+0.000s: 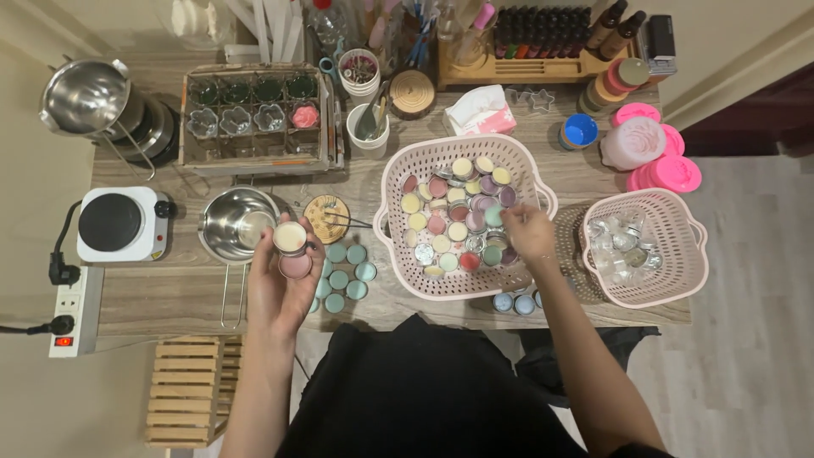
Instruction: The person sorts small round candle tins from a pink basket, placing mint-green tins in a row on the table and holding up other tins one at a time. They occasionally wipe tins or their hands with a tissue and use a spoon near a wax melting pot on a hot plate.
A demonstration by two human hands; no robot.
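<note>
Left hand (pixel 284 284) is up at the table's (pixel 170 297) front edge, fingers curled round two small round tins (pixel 291 248), a cream one stacked at 12 o'clock above a pink one, both open faces turned up at the camera, no long axis to speak of. At 3 o'clock, teal tins (pixel 346 276) sit in rows. Right hand (pixel 527 231) dips into the big pink basket (pixel 407 280), fingers bent down on the coloured tins (pixel 454 222); whether it grips one, I cannot tell.

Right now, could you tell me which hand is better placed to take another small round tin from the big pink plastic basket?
The right hand: it is already inside the big pink plastic basket. The left hand holds two tins.
</note>
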